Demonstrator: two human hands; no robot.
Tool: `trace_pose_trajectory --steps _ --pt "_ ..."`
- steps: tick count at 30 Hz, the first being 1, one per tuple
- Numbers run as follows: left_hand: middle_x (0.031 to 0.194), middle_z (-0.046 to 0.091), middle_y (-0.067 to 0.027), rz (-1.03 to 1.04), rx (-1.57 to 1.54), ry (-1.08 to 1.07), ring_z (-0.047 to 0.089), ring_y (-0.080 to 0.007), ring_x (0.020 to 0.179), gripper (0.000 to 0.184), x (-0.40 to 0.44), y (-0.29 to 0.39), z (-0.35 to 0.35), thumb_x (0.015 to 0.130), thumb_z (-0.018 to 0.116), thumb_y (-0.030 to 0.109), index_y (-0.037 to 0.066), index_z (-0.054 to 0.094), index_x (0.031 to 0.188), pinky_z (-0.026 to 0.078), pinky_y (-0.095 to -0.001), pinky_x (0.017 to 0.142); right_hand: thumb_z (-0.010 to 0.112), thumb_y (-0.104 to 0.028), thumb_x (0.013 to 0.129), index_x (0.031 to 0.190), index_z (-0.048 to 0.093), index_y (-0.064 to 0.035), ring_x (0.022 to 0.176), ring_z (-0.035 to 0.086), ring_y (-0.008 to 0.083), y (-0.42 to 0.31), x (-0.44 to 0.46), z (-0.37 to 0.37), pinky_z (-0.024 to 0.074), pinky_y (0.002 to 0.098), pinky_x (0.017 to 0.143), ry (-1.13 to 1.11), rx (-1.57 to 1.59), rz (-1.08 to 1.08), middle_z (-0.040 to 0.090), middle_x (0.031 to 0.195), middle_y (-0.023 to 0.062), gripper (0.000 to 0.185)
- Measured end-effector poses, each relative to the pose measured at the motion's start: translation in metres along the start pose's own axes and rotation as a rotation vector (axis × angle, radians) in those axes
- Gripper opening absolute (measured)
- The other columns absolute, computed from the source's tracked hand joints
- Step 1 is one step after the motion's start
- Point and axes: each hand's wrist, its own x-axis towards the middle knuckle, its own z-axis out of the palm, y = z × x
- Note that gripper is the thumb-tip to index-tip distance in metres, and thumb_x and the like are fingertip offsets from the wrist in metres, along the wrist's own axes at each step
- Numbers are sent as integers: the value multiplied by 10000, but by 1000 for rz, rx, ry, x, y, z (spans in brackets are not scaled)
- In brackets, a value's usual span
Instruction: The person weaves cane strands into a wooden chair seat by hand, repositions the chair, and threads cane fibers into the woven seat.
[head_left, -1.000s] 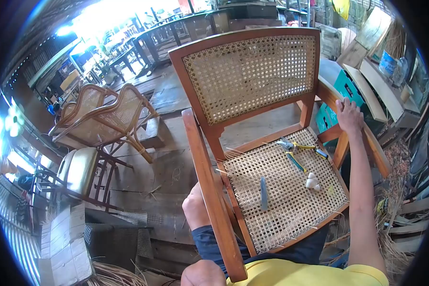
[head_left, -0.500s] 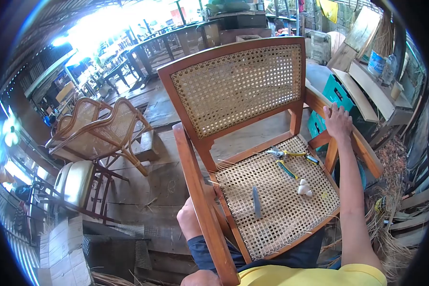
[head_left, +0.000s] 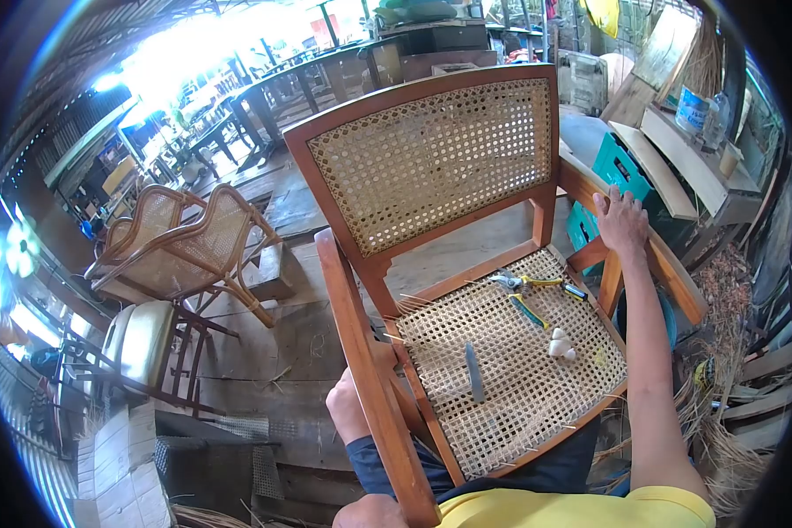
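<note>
A wooden armchair [head_left: 380,273] with a woven cane back [head_left: 436,158] and cane seat [head_left: 449,352] stands in front of me. My right hand [head_left: 623,227] lies over its right armrest [head_left: 678,277], fingers curled on the wood. My left hand [head_left: 384,355] is mostly hidden behind the left armrest [head_left: 370,378], near the seat's side; its fingers do not show. On the seat lie pruning shears [head_left: 528,295] with yellow handles, a small dark-handled tool [head_left: 575,292], a flat grey blade-like strip [head_left: 474,373] and a few whitish lumps [head_left: 561,344]. Loose cane ends stick out along the seat's edges.
A rattan chair [head_left: 185,242] and a padded stool [head_left: 141,343] stand at left, with flattened cardboard [head_left: 123,466] below them. Right of the chair are a green crate [head_left: 620,167], wooden boards [head_left: 691,163] and a tub [head_left: 693,113]. Loose fibres [head_left: 722,440] pile up at lower right.
My view has shifted slightly, so the chair's back appears a little farther left. My right hand stays on the armrest, and the things on the seat have not moved.
</note>
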Motion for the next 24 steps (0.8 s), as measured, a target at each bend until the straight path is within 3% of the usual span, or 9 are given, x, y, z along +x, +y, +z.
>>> trace_pose_trajectory --steps 10,21,24 --pt "1529 497 -21 -77 82 -143 367 -308 1459 475 8 5 -44 1033 522 390 191 519 1464 339 -513 1169 372 -523 1059 1349 540 -47 1134 620 402 2 -1 2 497 547 933 49 -6 -24 626 1231 234 583" --pt "1519 510 -20 -386 127 -372 373 -318 1455 443 4 -4 -119 1051 493 400 193 550 1439 356 -499 1163 369 -523 1061 1338 547 -58 1110 631 395 4 2 3 508 530 923 54 -26 -43 632 1191 229 570" --pt "1517 512 -19 -368 169 -366 374 -319 1454 438 7 -3 -119 1055 488 402 194 555 1434 359 -496 1162 369 -523 1061 1340 543 -62 1115 629 396 5 -4 0 507 532 925 38 -39 -41 633 1191 227 566"
